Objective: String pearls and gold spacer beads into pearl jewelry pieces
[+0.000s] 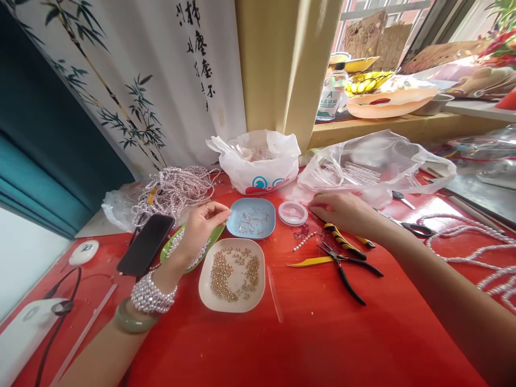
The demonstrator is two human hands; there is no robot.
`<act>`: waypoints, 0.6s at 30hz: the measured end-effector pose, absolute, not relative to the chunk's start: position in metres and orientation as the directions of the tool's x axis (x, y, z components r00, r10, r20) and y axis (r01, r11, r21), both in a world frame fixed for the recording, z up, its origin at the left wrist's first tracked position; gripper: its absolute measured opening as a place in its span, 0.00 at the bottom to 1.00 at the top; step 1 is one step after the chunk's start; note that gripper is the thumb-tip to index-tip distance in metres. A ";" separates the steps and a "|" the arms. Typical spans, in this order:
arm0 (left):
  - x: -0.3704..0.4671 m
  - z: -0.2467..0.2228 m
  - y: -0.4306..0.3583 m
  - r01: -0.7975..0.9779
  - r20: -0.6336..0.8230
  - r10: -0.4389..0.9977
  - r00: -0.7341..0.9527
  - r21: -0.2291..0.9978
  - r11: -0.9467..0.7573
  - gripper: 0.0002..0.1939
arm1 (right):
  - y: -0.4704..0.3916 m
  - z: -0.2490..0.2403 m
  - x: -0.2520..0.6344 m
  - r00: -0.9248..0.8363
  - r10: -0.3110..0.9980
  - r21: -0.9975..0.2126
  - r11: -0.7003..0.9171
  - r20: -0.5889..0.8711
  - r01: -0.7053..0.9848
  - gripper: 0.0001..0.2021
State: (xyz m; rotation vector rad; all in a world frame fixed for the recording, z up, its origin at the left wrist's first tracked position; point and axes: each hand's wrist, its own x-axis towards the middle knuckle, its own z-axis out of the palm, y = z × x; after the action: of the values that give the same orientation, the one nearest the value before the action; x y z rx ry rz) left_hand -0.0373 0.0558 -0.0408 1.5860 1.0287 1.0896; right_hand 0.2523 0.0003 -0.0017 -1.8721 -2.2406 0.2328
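My left hand (204,226), wearing a beaded bracelet (151,294) and a green bangle (135,320), pinches thumb and forefinger at the left rim of the blue dish (231,231). Clear and silvery small pieces lie in that dish. Under this hand, a green dish (164,251) of silvery beads is partly hidden. Closer to me, a cream dish (209,305) holds gold beads. My right hand (336,210) has its fingers curled together beside a round clear lid (293,213); anything inside them is hidden. Black-handled pliers (337,259) and a short pearl strand (305,242) lie below it.
A phone (145,244) and a heap of bead strings (177,188) are at left. White plastic bags (260,169) stand at the back. Scissors (417,230) and more pearl strands (463,247) lie at right. A clear strip (275,295) rests on the red table (322,344).
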 end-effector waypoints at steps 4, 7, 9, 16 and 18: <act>-0.027 -0.029 0.045 0.224 0.266 0.916 0.301 0.914 -0.339 0.05 | 0.000 0.015 0.207 -0.218 0.976 -0.690 0.171 0.019 0.704 0.11; -0.021 -0.020 0.036 0.250 0.335 0.883 0.328 0.871 -0.423 0.05 | 0.002 0.016 0.172 -0.303 0.948 -0.915 0.035 -0.097 0.403 0.14; -0.019 -0.016 0.032 0.252 0.365 0.868 0.336 0.853 -0.456 0.05 | 0.005 0.014 0.156 -0.367 0.918 -0.959 -0.044 -0.149 0.279 0.12; -0.026 -0.014 0.034 0.237 0.378 0.867 0.326 0.855 -0.462 0.05 | 0.017 0.001 0.139 -0.342 0.932 -0.989 -0.080 -0.118 0.121 0.06; -0.028 -0.013 0.035 0.262 0.366 0.864 0.347 0.846 -0.464 0.05 | 0.018 -0.004 0.137 -0.344 0.932 -0.990 -0.076 -0.113 0.119 0.06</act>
State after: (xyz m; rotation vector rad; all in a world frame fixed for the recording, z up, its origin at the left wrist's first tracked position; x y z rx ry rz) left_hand -0.0283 0.0354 -0.0128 1.9179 0.9819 1.1056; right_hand 0.1367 0.0183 -0.0035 -1.1691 -1.5053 1.4950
